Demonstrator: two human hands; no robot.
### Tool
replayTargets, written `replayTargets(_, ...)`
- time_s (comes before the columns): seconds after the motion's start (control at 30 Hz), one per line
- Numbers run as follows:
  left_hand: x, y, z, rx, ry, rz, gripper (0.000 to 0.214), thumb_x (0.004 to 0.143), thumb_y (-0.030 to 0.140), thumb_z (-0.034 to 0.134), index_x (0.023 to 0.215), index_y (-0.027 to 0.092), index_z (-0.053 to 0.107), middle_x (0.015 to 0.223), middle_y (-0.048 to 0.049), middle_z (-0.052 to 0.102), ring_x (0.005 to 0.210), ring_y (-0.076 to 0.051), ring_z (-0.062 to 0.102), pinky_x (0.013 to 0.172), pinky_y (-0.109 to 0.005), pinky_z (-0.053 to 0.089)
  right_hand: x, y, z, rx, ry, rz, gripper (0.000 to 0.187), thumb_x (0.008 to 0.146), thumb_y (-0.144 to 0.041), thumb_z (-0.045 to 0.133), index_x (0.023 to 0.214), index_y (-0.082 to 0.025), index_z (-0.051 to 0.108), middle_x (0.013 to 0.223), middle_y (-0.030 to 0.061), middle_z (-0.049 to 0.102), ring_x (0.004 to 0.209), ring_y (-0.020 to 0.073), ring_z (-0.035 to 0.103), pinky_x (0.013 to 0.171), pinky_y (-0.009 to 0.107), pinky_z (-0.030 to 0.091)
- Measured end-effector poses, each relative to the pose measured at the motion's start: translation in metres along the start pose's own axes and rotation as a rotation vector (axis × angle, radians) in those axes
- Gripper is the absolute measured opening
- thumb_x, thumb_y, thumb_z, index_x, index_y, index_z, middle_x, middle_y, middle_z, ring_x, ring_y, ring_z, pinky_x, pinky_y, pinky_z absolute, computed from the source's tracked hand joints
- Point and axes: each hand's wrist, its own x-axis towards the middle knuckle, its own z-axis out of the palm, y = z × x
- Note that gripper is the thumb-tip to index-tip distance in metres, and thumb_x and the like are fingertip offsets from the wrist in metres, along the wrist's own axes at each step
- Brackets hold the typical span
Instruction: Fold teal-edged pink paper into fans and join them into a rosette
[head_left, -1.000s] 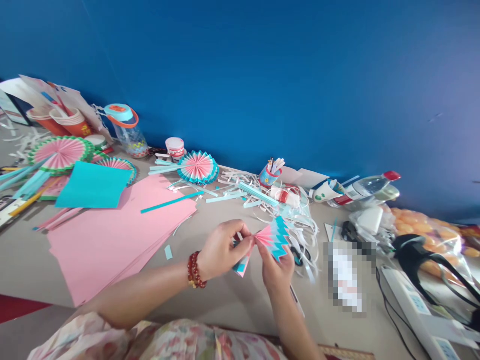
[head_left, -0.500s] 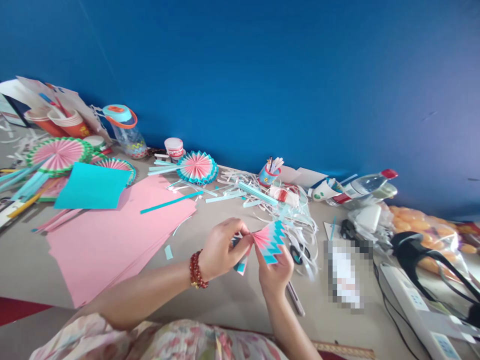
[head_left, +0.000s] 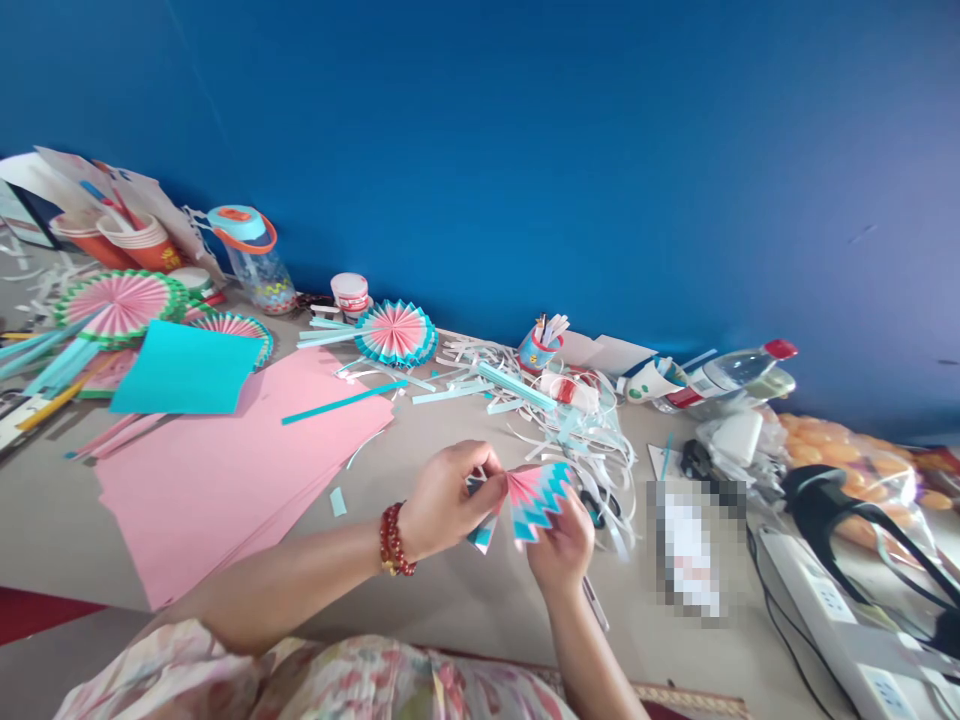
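Observation:
My left hand pinches the gathered middle of a pleated paper fan between thumb and fingertips. The fan is pink with a zigzag blue edge, and its right half is spread out. A smaller folded part of it hangs below my left fingers. My right hand is closed around the spread half from behind and below; the fan hides most of its fingertips. Just beyond my right hand are scissors, partly covered, and a slim phone-like object lies by the wrist.
Pink sheets lie at left under a blue sheet. Finished paper rosettes stand farther back. Paper scraps are heaped beyond my hands. A clear bottle and a power strip are at right, and a blue wall behind.
My right hand has shifted slightly right and down, and its thumb has left the fan's inner folds. The fan's right half has spread and tilted. My left hand keeps its pinch.

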Motion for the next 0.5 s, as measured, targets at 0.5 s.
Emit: replayTargets(0.5,0.003,-0.001,-0.005,0.122,0.011,0.039,0.014,0.091,0.025,0.053,0.078,0.019,0.056,0.076,-0.0017,0.062,0.071,-0.014,0.058,0.053,-0.02,0.041,-0.001,-0.022,0.012,0.325,-0.168,0.395,0.033,0.075,-0.035,0.076,0.103,-0.021,0.065,0.099,0.0082,0.072,0.094,0.0257,0.07,0.082,0.041,0.058)
